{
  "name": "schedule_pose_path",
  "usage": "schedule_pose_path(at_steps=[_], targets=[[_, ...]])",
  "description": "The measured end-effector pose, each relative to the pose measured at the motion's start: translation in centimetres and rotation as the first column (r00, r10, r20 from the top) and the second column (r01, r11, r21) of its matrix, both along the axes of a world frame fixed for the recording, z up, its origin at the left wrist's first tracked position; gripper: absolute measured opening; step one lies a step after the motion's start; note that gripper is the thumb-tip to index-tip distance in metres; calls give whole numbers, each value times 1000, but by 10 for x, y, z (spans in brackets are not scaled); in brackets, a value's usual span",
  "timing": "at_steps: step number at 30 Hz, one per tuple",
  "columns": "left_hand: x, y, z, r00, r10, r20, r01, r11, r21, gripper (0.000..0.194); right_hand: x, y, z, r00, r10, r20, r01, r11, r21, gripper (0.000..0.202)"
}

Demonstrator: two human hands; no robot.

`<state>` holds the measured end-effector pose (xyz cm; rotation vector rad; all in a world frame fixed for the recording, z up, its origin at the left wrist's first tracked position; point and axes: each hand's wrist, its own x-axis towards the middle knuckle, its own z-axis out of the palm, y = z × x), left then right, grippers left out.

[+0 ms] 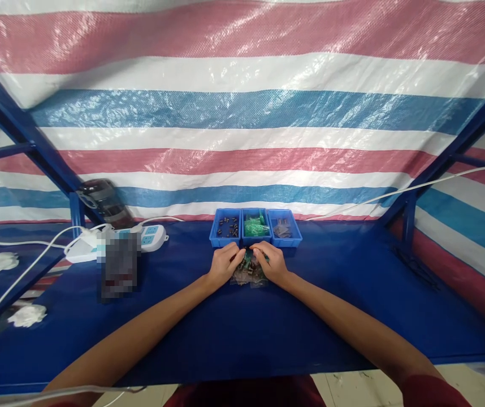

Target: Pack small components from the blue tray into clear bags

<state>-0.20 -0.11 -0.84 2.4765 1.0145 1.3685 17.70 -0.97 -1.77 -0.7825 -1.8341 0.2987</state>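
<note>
1. Blue tabletop (242,333): the pile of small parts (249,274) lies at six o'clock from our fingertips, showing no clear long axis.
2. Our left hand (224,264) sits at ten o'clock of it, right hand (272,263) at two, equally near.
3. Thumb and forefinger pressed together on each; we cannot tell what they pinch.
4. Forearms reach in from eight and four o'clock, wrists low.

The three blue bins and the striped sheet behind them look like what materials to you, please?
Blue bins: probably plastic, smooth and slightly glossy, from their even colour and thin rims. Striped sheet: likely woven plastic tarpaulin, shiny, from its crosshatched texture and glints.
</note>
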Motion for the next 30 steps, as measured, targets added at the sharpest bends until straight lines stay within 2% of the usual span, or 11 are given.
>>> schedule_pose_path(at_steps=[11,21,30], targets=[[6,3,1,996,-38,79,40,999,-25,13,4,0,0,999,-38,-8,38,999,-16,23],[6,4,1,993,-78,89,77,997,12,14,4,-1,1,999,-48,4,48,999,-10,24],[8,3,2,995,-64,78,65,998,-15,17,6,1,-2,999,-51,17,52,998,-25,25]])
